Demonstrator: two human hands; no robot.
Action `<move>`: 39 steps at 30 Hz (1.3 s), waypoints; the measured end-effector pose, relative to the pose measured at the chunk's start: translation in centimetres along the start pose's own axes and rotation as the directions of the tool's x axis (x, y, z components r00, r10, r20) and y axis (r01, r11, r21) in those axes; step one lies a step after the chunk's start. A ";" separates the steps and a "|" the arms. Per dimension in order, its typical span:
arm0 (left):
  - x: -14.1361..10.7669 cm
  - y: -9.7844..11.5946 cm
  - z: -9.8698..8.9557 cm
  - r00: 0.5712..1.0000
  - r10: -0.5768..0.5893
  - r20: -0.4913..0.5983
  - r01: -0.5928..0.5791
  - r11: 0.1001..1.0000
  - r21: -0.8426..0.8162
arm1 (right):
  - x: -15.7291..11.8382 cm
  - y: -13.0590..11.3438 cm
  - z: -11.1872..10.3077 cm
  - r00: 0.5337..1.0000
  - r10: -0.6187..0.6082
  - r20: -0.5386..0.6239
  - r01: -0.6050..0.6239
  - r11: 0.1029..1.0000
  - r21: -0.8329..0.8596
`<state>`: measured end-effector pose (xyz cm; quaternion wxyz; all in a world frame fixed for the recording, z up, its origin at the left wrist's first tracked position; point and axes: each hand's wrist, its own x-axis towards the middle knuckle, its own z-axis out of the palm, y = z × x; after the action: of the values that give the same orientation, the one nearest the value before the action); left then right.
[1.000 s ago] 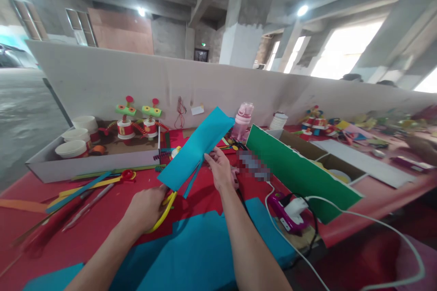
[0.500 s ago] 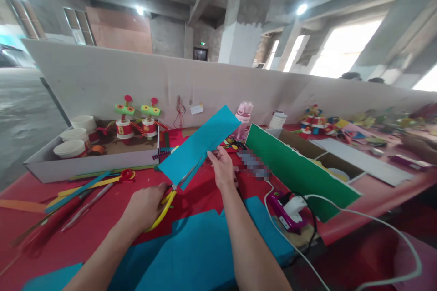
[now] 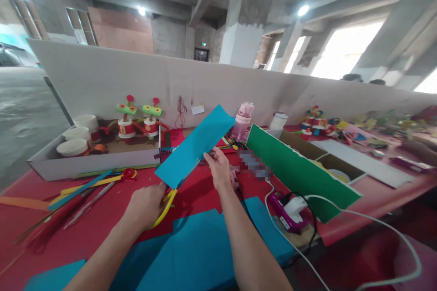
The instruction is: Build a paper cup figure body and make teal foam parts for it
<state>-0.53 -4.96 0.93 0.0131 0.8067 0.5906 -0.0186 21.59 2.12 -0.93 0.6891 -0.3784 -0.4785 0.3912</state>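
Red table (image 3: 99,209), your left hand (image 3: 145,207) curled round scissors (image 3: 166,213), your right hand (image 3: 220,170) pinching blue paper (image 3: 196,145) between thumb and fingers.

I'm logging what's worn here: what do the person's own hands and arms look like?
The ungloved, five-fingered left hand and right hand are bare. The left forearm and right forearm are uncovered, with no sleeve in view. No watch or bracelet is visible; whether rings are worn cannot be told.
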 end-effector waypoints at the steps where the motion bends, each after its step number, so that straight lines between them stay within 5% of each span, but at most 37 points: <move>1: 0.0 0.0 0.0 1.000 -0.012 -0.001 0.012 1.000 0.007 | -0.1 0.0 0.1 1.000 0.000 0.012 0.000 1.000 -0.002; 32: 0.2 0.5 0.2 0.989 -0.119 -0.092 0.118 0.993 -0.012 | -0.4 0.0 0.4 0.994 -0.113 0.013 0.114 0.980 -0.162; 39: 0.6 0.6 0.6 0.987 -0.147 -0.058 0.137 0.979 -0.154 | -0.4 -0.3 0.7 0.999 -0.034 0.005 0.034 0.999 0.014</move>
<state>0.25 -4.63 0.29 0.0519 0.7593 0.6465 0.0525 20.83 1.73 -0.61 0.6970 -0.3642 -0.4841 0.3837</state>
